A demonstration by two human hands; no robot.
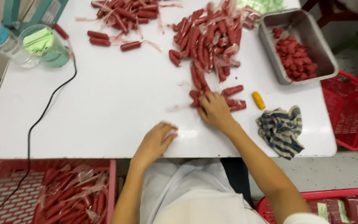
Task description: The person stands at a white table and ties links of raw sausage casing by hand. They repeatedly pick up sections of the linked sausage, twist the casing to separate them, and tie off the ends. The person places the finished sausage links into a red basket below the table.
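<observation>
Sausages, red and each sealed in a clear wrapper, lie at the near end of a big loose heap that runs from mid-table toward the far edge. The right hand rests flat on these near ones, fingers spread and pressing down, not closed round any. The left hand lies near the table's near edge, fingers loosely curled over a bit of clear film; whether it grips the film cannot be told.

They look light, short and fairly firm but bendable, and the slick wrapping probably makes them slide, so a pinch across the middle of the body, not the loose film tail, seems the surest hold. Those under the right hand lie with their long axes roughly left to right, tilted slightly; the heap beyond points every way.

Right of the hand sit a small yellow piece, a striped cloth and a metal tray.
</observation>
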